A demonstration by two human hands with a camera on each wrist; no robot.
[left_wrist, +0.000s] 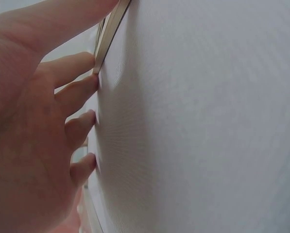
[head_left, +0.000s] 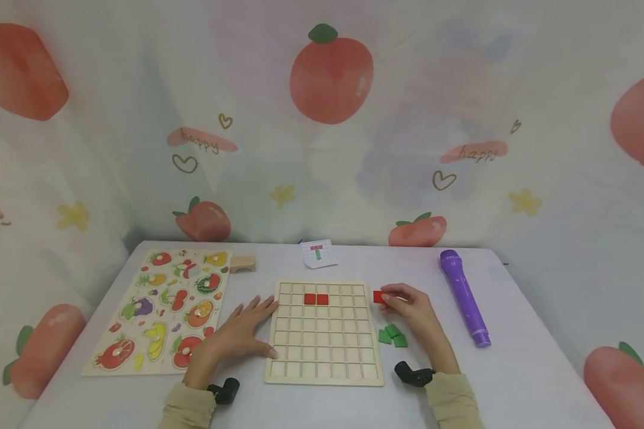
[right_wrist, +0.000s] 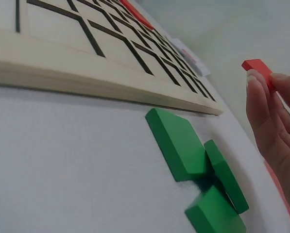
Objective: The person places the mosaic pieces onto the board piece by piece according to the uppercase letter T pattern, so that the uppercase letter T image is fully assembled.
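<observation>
A wooden grid board (head_left: 324, 339) lies in the middle of the table, with two red tiles (head_left: 316, 299) side by side in its second row from the far edge. Between thumb and fingers, my right hand (head_left: 412, 307) pinches another red tile (head_left: 378, 297), held just off the board's right edge. In the right wrist view that red tile (right_wrist: 258, 71) is up off the table. Several green tiles (head_left: 392, 335) lie close together beside the board, nearer me than the right hand. My left hand (head_left: 237, 333), fingers spread, touches the board's left edge with thumb and fingertips.
A fruit puzzle board (head_left: 161, 310) lies at the left, with a small wooden piece (head_left: 243, 264) by its far right corner. Behind the grid board is a paper card (head_left: 318, 254) printed with a red and green T pattern. A purple microphone (head_left: 465, 298) lies at the right.
</observation>
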